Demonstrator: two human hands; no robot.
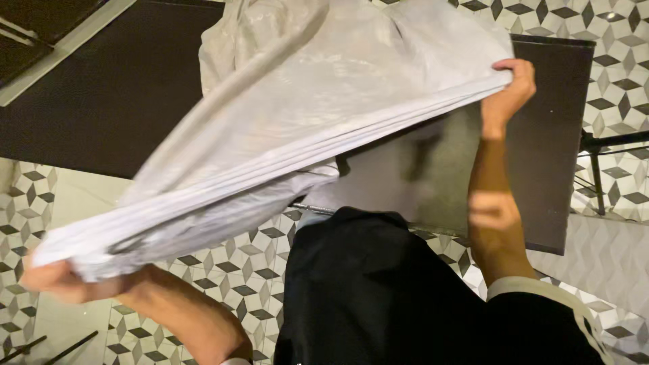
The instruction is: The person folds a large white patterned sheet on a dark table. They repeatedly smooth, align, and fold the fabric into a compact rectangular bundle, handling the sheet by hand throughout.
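Both hands are gripping the white cloth [291, 128] stretched above the dark table [108, 88], left hand [57, 280] clenching its bunched lower corner, right hand [510, 84] curling fingers tight around the far upper edge.

Cloth [297, 128] stretched between left hand [57, 280] and right hand [510, 91], above table [101, 94]

L grip [57, 280] & R grip [510, 84] clenched, apart
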